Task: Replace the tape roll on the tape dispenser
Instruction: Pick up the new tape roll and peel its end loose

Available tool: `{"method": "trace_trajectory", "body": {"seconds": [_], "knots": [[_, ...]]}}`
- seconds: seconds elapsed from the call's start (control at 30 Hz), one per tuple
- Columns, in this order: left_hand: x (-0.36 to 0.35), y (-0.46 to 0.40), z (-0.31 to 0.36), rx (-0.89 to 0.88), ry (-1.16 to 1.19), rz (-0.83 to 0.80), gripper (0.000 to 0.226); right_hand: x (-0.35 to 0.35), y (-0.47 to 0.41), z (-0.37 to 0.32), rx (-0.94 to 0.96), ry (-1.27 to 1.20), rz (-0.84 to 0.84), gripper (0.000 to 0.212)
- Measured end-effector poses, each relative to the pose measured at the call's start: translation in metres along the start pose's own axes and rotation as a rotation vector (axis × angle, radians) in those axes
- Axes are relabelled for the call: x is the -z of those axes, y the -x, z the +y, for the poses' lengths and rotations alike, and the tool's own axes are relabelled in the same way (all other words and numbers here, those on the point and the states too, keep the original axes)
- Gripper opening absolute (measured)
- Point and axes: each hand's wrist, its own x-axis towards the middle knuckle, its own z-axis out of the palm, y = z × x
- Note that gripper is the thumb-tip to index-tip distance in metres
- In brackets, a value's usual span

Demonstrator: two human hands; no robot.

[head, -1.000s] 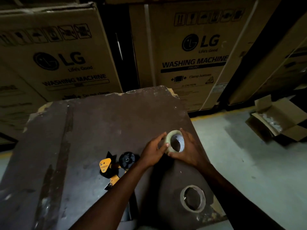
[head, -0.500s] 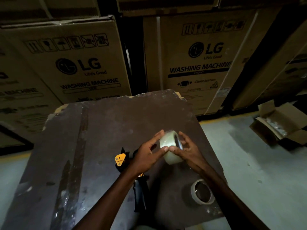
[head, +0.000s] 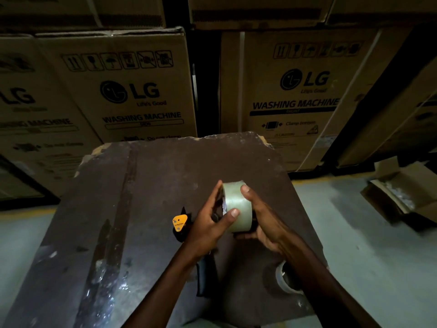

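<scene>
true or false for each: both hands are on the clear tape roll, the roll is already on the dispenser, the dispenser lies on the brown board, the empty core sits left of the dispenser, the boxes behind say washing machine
1. Both hands hold the clear tape roll. True: the left hand and right hand grip it from either side.
2. The roll is mounted on the dispenser. False: it is held up in the hands, above the tape dispenser.
3. The dispenser lies on the brown board. True.
4. The empty core sits left of the dispenser. False: it lies to the right, partly hidden by the right forearm.
5. The cardboard boxes behind read "washing machine". True.
</scene>
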Motion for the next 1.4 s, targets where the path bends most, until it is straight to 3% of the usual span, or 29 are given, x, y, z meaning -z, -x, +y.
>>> {"method": "trace_trajectory", "body": {"seconds": [0.1, 0.27, 0.43, 0.73, 1.03, 1.3, 1.4], "knots": [[0.005, 0.0, 0.008, 0.015, 0.029, 0.012, 0.097, -0.003, 0.0, -0.007, 0.021, 0.081, -0.012, 0.051], [0.008, -0.002, 0.021, 0.017, 0.069, 0.03, 0.099, -0.004, -0.001, -0.023, 0.071, 0.179, -0.053, 0.052], [0.014, -0.006, 0.027, 0.104, 0.204, 0.053, 0.086, -0.004, -0.003, -0.028, 0.098, 0.198, -0.079, 0.059], [0.02, -0.007, 0.033, 0.172, 0.235, 0.048, 0.055, -0.003, -0.003, -0.033, 0.103, 0.237, -0.099, 0.07], [0.018, -0.007, 0.043, 0.198, 0.25, 0.091, 0.043, -0.006, -0.003, -0.038, 0.128, 0.2, -0.043, 0.054], [0.018, -0.008, 0.047, 0.166, 0.199, 0.131, 0.045, -0.012, -0.005, -0.038, 0.205, 0.046, 0.107, 0.054], [0.018, -0.008, 0.044, 0.176, 0.224, 0.136, 0.067, -0.011, -0.008, -0.041, 0.233, -0.039, 0.174, 0.057]]}}
